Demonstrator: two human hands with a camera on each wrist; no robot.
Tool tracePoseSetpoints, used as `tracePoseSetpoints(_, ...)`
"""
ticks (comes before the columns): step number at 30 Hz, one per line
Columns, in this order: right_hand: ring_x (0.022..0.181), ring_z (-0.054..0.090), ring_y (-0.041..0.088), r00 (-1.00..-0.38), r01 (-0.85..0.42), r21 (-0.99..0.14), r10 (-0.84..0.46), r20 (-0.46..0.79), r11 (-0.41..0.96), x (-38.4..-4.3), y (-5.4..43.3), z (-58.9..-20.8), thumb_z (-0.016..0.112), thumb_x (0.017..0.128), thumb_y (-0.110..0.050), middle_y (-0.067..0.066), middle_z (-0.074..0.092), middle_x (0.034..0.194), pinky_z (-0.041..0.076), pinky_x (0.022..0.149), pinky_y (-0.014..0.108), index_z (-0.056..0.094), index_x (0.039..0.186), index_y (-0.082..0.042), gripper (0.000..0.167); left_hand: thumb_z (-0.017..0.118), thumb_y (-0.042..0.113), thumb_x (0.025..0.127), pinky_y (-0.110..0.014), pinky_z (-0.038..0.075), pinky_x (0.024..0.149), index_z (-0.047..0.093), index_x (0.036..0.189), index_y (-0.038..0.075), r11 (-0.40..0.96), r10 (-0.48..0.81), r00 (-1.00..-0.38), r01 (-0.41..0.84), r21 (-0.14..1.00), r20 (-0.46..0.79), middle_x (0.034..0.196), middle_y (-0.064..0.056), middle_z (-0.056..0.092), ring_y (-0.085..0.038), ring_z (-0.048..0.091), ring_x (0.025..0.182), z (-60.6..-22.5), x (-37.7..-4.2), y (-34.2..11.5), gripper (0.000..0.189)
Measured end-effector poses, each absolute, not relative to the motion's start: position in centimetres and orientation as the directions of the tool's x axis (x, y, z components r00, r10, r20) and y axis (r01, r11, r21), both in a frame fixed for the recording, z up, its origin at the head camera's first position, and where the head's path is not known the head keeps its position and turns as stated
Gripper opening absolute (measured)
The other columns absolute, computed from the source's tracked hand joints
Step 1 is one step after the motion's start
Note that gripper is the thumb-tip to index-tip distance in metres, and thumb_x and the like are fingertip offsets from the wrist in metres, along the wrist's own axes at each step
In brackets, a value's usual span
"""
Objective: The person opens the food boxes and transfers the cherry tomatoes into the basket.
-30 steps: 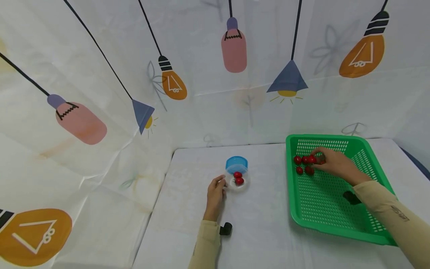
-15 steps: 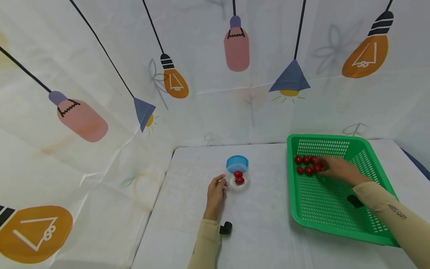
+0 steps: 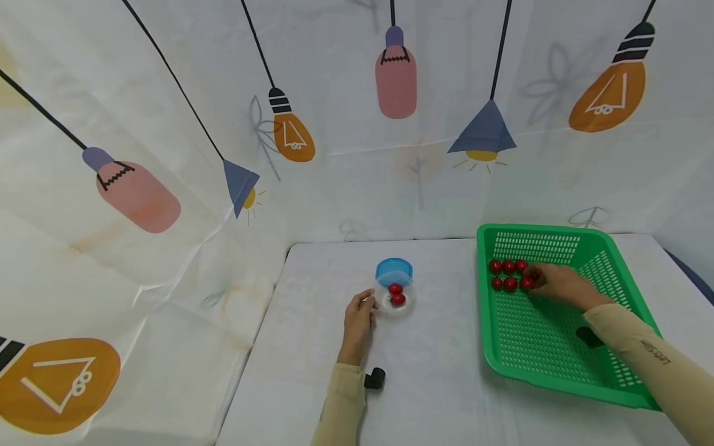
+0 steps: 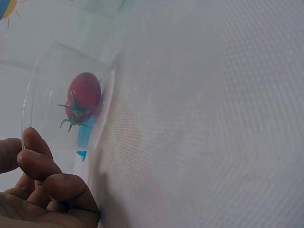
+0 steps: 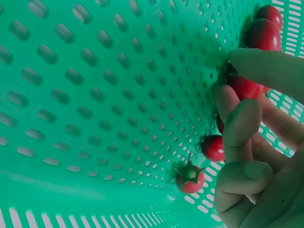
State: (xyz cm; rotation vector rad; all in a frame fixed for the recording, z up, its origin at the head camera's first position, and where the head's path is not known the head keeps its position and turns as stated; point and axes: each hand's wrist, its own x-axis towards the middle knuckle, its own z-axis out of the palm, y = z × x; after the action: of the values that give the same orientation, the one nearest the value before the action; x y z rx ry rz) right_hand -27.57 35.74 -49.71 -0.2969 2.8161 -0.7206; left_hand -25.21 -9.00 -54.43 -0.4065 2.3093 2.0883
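Note:
My left hand [image 3: 358, 322] pinches the rim of a small clear plastic cup [image 4: 47, 80] between thumb and fingers. Inside the cup are two red cherry tomatoes [image 3: 396, 295]; only one tomato [image 4: 84, 95], with its green stalk, shows in the left wrist view. Directly behind the cup is a round blue piece [image 3: 393, 269] like a lid. Over at the right, my right hand [image 3: 563, 286] reaches into a green perforated basket [image 3: 491, 347]. Its thumb and fingers close round a cherry tomato [image 5: 247, 87]. Several more tomatoes [image 3: 509, 266] lie beside the fingertips in two short rows.
The basket's raised rim [image 3: 574, 230] surrounds the right hand and crosses under its forearm. A white cloth [image 3: 424, 371] covers the table, up to a white printed sheet [image 3: 357, 186] at the back and left. Each wrist carries a small black camera [image 3: 375, 378].
My right hand's fingertips have gone from the back row of tomatoes to the front row, where a third tomato now shows. My left hand and the cup have stayed put.

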Motion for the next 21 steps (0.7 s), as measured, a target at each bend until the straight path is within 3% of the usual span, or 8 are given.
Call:
tracePoseSetpoints(9,0.086,0.067,0.037,-0.960,-0.156,-0.521,-0.253,-0.121,0.839,-27.6,35.3,-48.8,0.077,0.085,-0.009,0.020,0.069,0.095,0.055,0.070,0.049,0.057,0.124,0.012,0.049,0.058,0.024,0.102,-0.023,0.042,0.060,0.064,0.130,0.007,0.082,-0.196,-0.966,-0.188,0.979,-0.169,0.092,-0.005,0.065,-0.014,0.049,0.067,-54.6,-25.3,-9.0,0.033)
tracePoseSetpoints(14,0.086,0.068,0.034,-0.967,-0.189,-0.508,-0.249,-0.052,0.840,-27.7,34.2,-47.3,0.074,0.091,-0.018,0.016,0.071,0.095,0.054,0.069,0.049,0.057,0.127,0.010,0.049,0.058,0.024,0.102,-0.023,0.043,0.060,0.064,0.130,0.008,0.083,-0.200,-0.965,-0.190,0.978,-0.171,0.093,-0.006,0.066,-0.014,0.049,0.068,-54.6,-25.3,-9.0,0.033)
tracePoseSetpoints(21,0.091,0.068,0.031,-0.972,-0.225,-0.502,-0.229,0.054,0.835,-27.4,31.1,-44.2,0.066,0.099,-0.032,0.019,0.072,0.108,0.053,0.069,0.046,0.061,0.132,-0.002,0.044,0.058,0.025,0.102,-0.024,0.043,0.061,0.064,0.130,0.009,0.072,-0.197,-0.964,-0.194,0.978,-0.177,0.095,-0.007,0.066,-0.015,0.049,0.069,-54.6,-25.3,-9.0,0.034)
